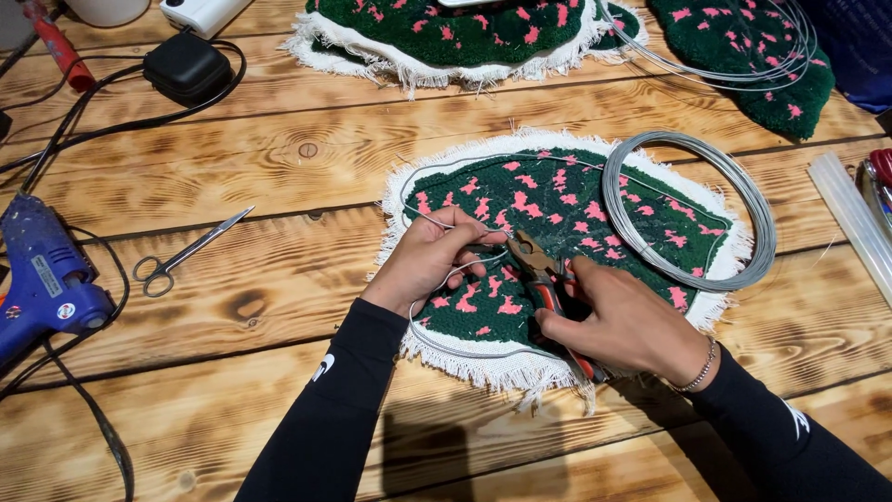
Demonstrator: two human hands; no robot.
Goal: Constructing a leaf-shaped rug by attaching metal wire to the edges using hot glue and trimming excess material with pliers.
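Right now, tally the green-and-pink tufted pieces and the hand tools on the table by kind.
Tufted pieces: 3
Pliers: 1, in the right hand
Scissors: 1
Glue gun: 1
Total: 6

A wooden plank table [279, 149] fills the whole view (scorched dark along the grain). It is lit evenly, and knots are seen.

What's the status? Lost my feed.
Left hand pinching wire. Right hand holding pliers at wire. Both over rug. Wire coil lying on rug.
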